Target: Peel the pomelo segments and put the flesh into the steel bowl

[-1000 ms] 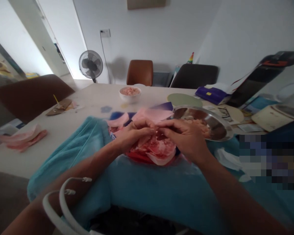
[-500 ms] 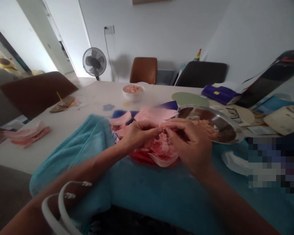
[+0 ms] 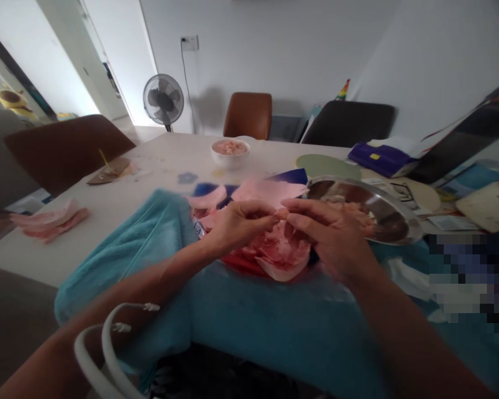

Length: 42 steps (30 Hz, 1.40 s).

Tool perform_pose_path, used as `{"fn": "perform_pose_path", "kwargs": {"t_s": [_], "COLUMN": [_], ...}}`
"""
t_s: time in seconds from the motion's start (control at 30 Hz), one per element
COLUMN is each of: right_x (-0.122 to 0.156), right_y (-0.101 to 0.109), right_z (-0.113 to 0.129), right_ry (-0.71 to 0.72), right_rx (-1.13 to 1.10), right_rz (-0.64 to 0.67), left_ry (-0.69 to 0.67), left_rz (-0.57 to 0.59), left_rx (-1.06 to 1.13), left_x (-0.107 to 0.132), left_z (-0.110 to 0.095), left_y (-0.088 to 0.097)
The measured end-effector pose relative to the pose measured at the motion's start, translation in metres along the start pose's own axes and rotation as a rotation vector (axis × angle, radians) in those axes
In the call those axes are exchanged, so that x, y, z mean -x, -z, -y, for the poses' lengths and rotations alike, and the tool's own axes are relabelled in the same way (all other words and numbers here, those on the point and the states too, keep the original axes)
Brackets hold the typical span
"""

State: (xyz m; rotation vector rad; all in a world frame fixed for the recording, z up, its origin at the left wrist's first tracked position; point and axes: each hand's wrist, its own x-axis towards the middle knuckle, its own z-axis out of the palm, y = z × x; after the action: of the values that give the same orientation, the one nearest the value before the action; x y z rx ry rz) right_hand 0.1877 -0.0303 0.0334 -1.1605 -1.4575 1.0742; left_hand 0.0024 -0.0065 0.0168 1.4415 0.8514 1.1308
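Both hands work close together: L hand (image 3: 245, 224) & R hand (image 3: 336, 233) each pinch, thumb vs. fingers, one small pinkish pc (image 3: 281, 215), held between them just above the pink peel pile (image 3: 286, 263). Exact grip blurry; can't tell if the pc is whole.

Risks, prob.: pc looks soft, so pulling too hard from both sides might tear it; a slack pinch might drop it in the pile below, where similar colour would hide it. R hand is near the steel bowl (image 3: 395, 223), so a wide swing might tip it & spill the contents.

Count: 2 hands; 1 pinched pc; 1 steel bowl, just R of R hand, contents uncountable; 1 white bowl (image 3: 230, 161) beyond hands, filled, contents ditto; 1 peel heap (image 3: 50, 221) well L of L hand; 2 white cables (image 3: 107, 338) nearer body than L hand; 3 chairs (image 3: 247, 116) & 1 fan (image 3: 163, 101) far beyond both.
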Motion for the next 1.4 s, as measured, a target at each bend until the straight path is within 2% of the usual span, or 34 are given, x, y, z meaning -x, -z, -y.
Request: {"fn": "perform_pose_path", "kwargs": {"t_s": [0.1, 0.23, 0.33, 0.47, 0.57, 0.67, 0.77, 0.87, 1.03, 1.17, 1.4], "right_x": [-0.001, -0.001, 0.000, 0.001, -0.001, -0.004, -0.007, -0.007, -0.003, -0.002, -0.004], "right_y": [0.006, 0.001, -0.009, -0.021, -0.023, -0.018, -0.011, -0.005, -0.001, -0.002, -0.004], "right_z": [0.001, 0.000, -0.002, -0.003, -0.002, -0.002, -0.004, -0.005, -0.002, -0.001, -0.002], "right_ry": [-0.048, -0.068, -0.073, -0.100, -0.118, -0.155, -0.194, -0.240, -0.301, -0.318, -0.354], "right_rx": [0.040, 0.011, -0.082, -0.169, -0.185, -0.240, -0.333, -0.424, -0.482, -0.481, -0.341], "right_rz": [0.070, 0.102, 0.049, -0.045, -0.123, -0.176, -0.119, -0.005, 0.128, 0.132, 0.146], "left_ry": [-0.055, -0.073, -0.033, -0.038, -0.064, -0.026, 0.069, 0.123, 0.093, 0.007, 0.032], "left_rz": [0.014, 0.043, 0.082, 0.073, 0.063, 0.056, 0.064, 0.082, 0.117, 0.103, 0.168], "left_rx": [-0.076, -0.168, -0.164, -0.158, -0.154, -0.126, -0.045, 0.047, 0.048, -0.040, -0.100], "left_x": [0.000, 0.002, 0.004, 0.004, 0.005, 0.007, 0.006, 0.004, 0.003, 0.002, 0.002], "left_z": [0.002, 0.004, 0.004, 0.002, 0.000, -0.002, -0.002, 0.001, 0.005, 0.006, 0.010], "left_y": [0.000, 0.000, -0.001, -0.001, -0.003, -0.005, -0.005, -0.002, 0.001, 0.001, 0.002]}}
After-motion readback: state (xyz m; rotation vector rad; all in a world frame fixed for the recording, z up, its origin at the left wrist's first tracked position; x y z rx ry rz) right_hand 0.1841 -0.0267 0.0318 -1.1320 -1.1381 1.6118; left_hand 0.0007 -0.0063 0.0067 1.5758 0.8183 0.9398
